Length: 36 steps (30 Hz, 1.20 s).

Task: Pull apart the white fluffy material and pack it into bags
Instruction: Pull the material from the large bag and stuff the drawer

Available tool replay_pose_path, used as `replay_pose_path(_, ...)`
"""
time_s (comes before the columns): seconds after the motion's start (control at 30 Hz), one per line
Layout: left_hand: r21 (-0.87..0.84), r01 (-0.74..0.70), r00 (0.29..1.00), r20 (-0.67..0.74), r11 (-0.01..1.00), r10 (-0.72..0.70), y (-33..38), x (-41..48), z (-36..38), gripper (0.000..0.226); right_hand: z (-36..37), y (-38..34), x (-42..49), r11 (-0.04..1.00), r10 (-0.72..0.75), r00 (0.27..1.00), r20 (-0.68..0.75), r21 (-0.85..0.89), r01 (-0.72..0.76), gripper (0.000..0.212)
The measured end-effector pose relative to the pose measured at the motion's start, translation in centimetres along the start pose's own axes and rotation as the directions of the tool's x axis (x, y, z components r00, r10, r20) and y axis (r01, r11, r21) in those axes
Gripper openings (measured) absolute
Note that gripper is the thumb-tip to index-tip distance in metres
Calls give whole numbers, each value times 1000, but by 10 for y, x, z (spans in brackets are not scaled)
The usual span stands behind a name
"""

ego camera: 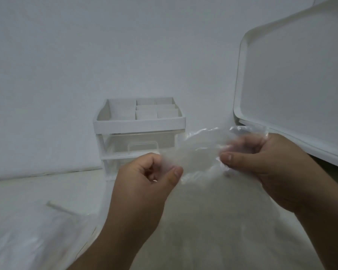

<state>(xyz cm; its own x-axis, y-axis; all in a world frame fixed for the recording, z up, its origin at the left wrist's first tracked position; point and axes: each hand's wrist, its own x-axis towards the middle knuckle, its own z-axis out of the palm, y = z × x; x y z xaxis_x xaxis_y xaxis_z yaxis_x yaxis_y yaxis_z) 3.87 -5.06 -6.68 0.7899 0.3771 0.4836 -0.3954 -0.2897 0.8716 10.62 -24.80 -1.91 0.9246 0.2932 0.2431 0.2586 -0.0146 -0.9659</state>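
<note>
A clear plastic bag [198,152] hangs between my two hands at the middle of the view, its thin film blurred and crumpled at the top. My left hand [144,178] pinches the bag's left edge between thumb and curled fingers. My right hand [265,164] grips the bag's right edge, with film bunched over its fingers. Below the hands the bag's body [213,221] looks whitish and hazy; I cannot tell whether fluffy material is inside. A pile of clear plastic with white content [33,236] lies at the lower left.
A white desk organiser [139,123] with several top compartments and a clear drawer stands behind the hands against a white wall. A large white tray or lid [293,84] leans at the right. The surface underneath is white.
</note>
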Motion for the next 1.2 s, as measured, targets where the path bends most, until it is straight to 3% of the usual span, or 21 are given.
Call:
replay_pose_path(0.13, 14, 23, 998, -67, 1000, -22, -1, 2, -2, 10, -2, 4, 4, 996, 74, 997, 1, 43, -73, 34)
replay_pose_path(0.23, -8, 38, 996, -82, 999, -38, -1, 3, -5, 9, -4, 2, 6, 971, 149, 989, -13, 191, -144, 36)
replay_pose_path(0.37, 12, 21, 996, -86, 1000, -20, -2, 3, -5, 8, -1, 0, 7, 950, 189, 978, -87, 268, -160, 22)
replay_pose_path(0.5, -21, 27, 992, -120, 999, -29, -5, 6, -10, 7, -9, 2, 12, 964, 176, 955, -237, 240, -118, 20)
replay_pose_path(0.57, -71, 34, 996, -77, 997, -40, -2, 8, -13, 4, -14, 3, 13, 986, 129, 939, -319, 141, -88, 17)
replay_pose_path(0.67, -197, 53, 997, 72, 979, -39, 4, 9, -14, 9, -19, 10, 14, 956, -79, 898, -432, -289, -56, 13)
replay_pose_path(0.73, -263, 73, 992, 122, 962, -42, 5, 9, -14, 20, -20, 12, 11, 847, -174, 911, -374, -529, -55, 40)
replay_pose_path(0.83, -338, 141, 986, 128, 930, -103, 3, 9, -13, 15, -9, 6, 4, 807, -184, 967, -176, -588, 47, 65)
replay_pose_path(0.93, -393, 224, 972, 160, 892, -174, 2, 9, -12, 14, -1, 0, 1, 858, -187, 973, -133, -505, 96, 49)
replay_pose_path(1.07, -445, 279, 959, 169, 851, -226, 0, 11, -12, 23, 1, -1, 0, 974, -97, 980, -173, -221, 57, 42)
replay_pose_path(1.13, -450, 287, 957, 172, 845, -234, -2, 12, -12, 28, -1, 0, 2, 999, 6, 997, -74, 53, -2, 25)
replay_pose_path(1.2, -443, 289, 957, 163, 849, -240, -2, 13, -12, 29, -5, 0, 2, 979, 41, 998, 54, 196, -51, 26)
